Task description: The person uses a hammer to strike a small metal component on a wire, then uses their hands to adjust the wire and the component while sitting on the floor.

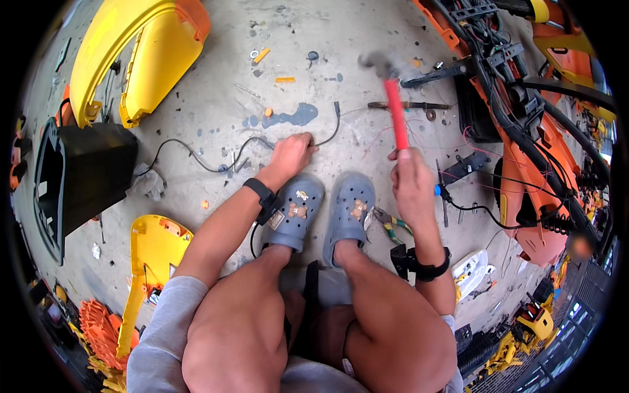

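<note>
My right hand (pixel 414 180) is closed round the red handle of a hammer (pixel 397 114). The hammer is raised, its dark head smeared by motion. My left hand (pixel 290 157) reaches down to the concrete floor just beyond my left shoe, its fingers pinched on a black cable (pixel 327 136). One cable end sticks up beyond my fingers; the rest winds left across the floor toward a black plastic bin-like part. What exactly lies under my fingertips is hidden. Pliers with green and yellow handles (pixel 393 226) lie beside my right shoe.
Yellow body panels (pixel 157 59) and the black bin-like part (pixel 92 173) stand at left. At right is a partly stripped orange vehicle frame (pixel 517 150) with loose wires. A dark rod (pixel 406 105), orange scraps and a dark stain (pixel 295 115) mark the floor ahead.
</note>
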A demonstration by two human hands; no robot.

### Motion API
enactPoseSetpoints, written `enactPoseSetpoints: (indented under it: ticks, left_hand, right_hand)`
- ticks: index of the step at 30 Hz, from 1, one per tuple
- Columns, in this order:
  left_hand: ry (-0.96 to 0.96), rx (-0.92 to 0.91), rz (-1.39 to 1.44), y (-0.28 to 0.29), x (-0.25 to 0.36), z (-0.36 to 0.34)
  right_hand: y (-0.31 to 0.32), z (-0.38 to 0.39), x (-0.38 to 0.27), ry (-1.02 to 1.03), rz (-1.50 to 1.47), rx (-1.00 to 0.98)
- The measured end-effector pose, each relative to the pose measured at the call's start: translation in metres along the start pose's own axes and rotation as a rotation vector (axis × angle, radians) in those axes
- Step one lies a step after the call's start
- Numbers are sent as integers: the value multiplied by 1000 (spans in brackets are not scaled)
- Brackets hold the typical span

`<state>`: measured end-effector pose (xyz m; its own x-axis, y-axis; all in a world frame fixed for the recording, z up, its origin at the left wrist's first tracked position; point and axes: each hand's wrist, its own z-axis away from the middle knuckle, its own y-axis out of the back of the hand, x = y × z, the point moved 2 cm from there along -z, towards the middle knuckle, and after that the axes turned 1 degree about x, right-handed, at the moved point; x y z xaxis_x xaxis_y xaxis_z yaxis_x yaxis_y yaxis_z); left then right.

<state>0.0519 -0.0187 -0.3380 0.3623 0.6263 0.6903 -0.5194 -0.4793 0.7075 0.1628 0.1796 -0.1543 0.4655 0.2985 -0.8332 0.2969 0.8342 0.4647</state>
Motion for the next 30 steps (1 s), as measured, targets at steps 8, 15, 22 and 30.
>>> enactPoseSetpoints:
  ticks: [8,15,22,30]
  left_hand:
    - [-20,-7,18,-2,6,-6]
    - [18,-21,5,1,1,-3]
    - [13,-34,12,3,6,-5]
    - [27,-34,3,3,4,-9]
  right_hand:
    - [-35,-6,48,383,-73,202]
    - [-31,3,4,110,273,-84]
    - [-19,5,-20,337,-104,159]
    - [-41,-6,72,-42,146,-41]
